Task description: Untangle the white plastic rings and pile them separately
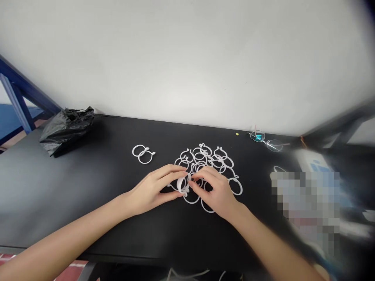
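Left forearm [73, 230] and right forearm [272, 246] angled inward, left hand [150, 189] and right hand [213, 191] close together, fingers [172, 171] curled

Smooth white plastic rings [191, 203] on a matt black tabletop [111, 187].

Black table [117, 175], heap of white plastic curtain rings [200, 157], two more rings [138, 145] set apart, black plastic bag [66, 130], eyeglasses [266, 140]

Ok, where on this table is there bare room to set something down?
Bare table lies between the black bag and the two separate rings, and left of the left hand. It's crowded at the ring pile, where the right hand and left hold a ring.
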`<state>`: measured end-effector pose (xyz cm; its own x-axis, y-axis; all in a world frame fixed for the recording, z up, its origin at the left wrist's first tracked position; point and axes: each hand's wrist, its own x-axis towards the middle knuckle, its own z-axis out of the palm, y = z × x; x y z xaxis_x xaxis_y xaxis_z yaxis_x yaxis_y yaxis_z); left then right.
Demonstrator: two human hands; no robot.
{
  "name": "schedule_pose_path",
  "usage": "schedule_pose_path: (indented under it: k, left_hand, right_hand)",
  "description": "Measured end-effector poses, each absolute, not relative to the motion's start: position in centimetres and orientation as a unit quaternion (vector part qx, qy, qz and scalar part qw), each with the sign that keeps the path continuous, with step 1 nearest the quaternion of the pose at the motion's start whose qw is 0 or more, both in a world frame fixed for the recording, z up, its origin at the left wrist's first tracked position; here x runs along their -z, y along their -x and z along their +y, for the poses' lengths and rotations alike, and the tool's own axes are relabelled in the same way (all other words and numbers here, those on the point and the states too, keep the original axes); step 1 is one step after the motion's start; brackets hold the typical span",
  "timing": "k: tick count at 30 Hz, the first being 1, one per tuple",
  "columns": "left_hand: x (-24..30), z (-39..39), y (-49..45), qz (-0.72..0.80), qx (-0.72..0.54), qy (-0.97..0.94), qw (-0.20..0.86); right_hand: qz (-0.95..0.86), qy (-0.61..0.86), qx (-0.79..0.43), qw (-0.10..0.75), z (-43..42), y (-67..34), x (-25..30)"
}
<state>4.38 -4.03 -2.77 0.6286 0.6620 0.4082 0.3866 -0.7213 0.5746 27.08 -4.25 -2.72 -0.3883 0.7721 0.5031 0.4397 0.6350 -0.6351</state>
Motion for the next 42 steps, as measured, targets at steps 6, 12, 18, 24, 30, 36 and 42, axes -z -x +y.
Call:
schedule_pose_path:
  k: [6,12,18,24,30,36,42]
  left_hand:
    - [2.7,-4.1,-4.4,0.279,-0.308,-0.883,0.216]
    - [2.8,-4.2,-4.4,0.279,-0.296,-0.887,0.218]
    - [3.3,-3.8,-4.3,0.297,-0.311,-0.88,0.202]
    - [3.5,-3.4,-4.4,0.311,-0.313,-0.878,0.182]
    - [3.5,-3.5,-4.3,0.315,-0.296,-0.883,0.182]
    - [2.6,-4.0,-4.2,0.323,-0.306,-0.87,0.211]
    - [2.8,-3.9,-4.2,0.268,-0.319,-0.895,0.159]
  right_hand:
    - [-0.801,0.38,-0.196,0.42,-4.3,-26.8,2.5]
    - [-0.8,0.38,-0.201,0.419,-4.5,-26.6,2.6]
    - [-0.785,0.389,-0.197,0.44,-4.6,-26.5,2.5]
    - [-0.75,0.42,-0.201,0.469,-4.6,-27.0,2.4]
    - [-0.727,0.439,-0.187,0.494,-4.5,-27.4,2.0]
    - [-0.765,0.392,-0.159,0.486,-4.4,-27.0,2.1]
    - [-0.776,0.36,-0.156,0.493,-4.5,-26.5,2.5]
